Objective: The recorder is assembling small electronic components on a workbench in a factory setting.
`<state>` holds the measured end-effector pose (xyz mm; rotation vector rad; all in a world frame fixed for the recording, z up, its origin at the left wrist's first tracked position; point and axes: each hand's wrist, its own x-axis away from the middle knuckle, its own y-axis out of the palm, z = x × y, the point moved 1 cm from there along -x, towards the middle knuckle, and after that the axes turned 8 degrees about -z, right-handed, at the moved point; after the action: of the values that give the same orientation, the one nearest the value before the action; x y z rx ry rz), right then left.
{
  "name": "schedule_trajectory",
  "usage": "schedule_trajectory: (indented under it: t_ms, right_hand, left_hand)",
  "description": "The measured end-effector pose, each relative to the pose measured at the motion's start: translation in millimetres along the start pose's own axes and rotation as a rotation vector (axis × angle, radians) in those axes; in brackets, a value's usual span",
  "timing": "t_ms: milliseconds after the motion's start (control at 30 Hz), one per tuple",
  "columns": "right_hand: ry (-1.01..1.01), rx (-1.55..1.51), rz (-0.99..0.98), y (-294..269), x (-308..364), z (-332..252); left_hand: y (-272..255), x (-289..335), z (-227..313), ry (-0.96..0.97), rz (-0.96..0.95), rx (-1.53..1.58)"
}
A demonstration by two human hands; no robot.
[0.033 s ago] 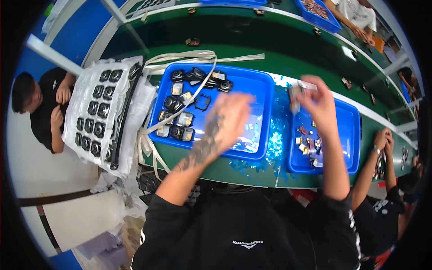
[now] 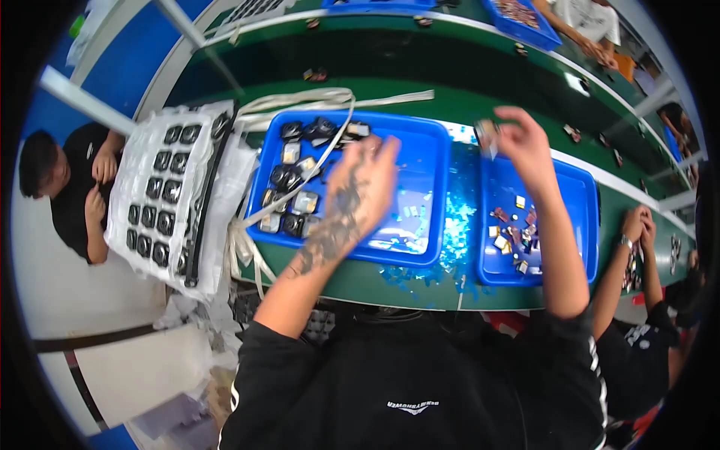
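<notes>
My left hand [image 2: 366, 187] reaches over the left blue tray [image 2: 448, 180], slightly blurred. Its fingers are stretched out and apart near the black camera-like units [image 2: 285, 177] along the tray's left and far sides; I see nothing in its grip. My right hand [image 2: 527, 150] is raised above the far edge of the right blue tray [image 2: 597, 225], pinching a small dark-and-pale part [image 2: 487, 138] between thumb and fingers. Its exact kind is too blurred to tell. Small loose pieces [image 2: 511, 238], some pale and some reddish, lie inside the right tray.
Shiny blue film scraps [image 2: 459, 217] litter the green bench between the trays. White straps [image 2: 341, 96] loop across the left tray. A white padded tray [image 2: 161, 187] of black units stands left, beside a seated person [image 2: 79, 180]. Another worker's hands [image 2: 637, 225] are at the right.
My left hand has shifted left, toward the black units. The right hand has risen slightly, still holding the small part.
</notes>
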<state>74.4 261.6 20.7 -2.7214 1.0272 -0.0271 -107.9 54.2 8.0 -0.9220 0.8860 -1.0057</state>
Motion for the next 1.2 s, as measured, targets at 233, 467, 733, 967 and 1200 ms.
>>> schedule_trajectory:
  t_ms: [233, 467, 733, 967, 1200]
  right_hand:
    - [0.258, 0.660, 0.237, -60.7, -96.6, 96.5]
    - [-0.038, 0.263, -0.046, 22.8, 8.0, 2.9]
    - [0.099, -0.178, -0.152, 60.7, 119.0, -16.5]
    - [0.218, 0.932, 0.192, -3.4, 121.8, 22.3]
    - [0.269, 0.374, 0.180, 13.1, 130.2, -2.3]
  left_hand:
    - [6.7, -15.6, -56.1, 0.094, 0.095, -0.454]
    - [-4.9, 32.2, 16.3, 0.327, 0.380, 0.065]
    - [35.9, 70.5, 69.8, -0.044, -0.021, 1.558]
    - [49.2, 60.5, 66.6, -0.279, 0.042, 1.723]
    - [37.7, 48.6, 68.5, -0.174, -0.074, 1.659]
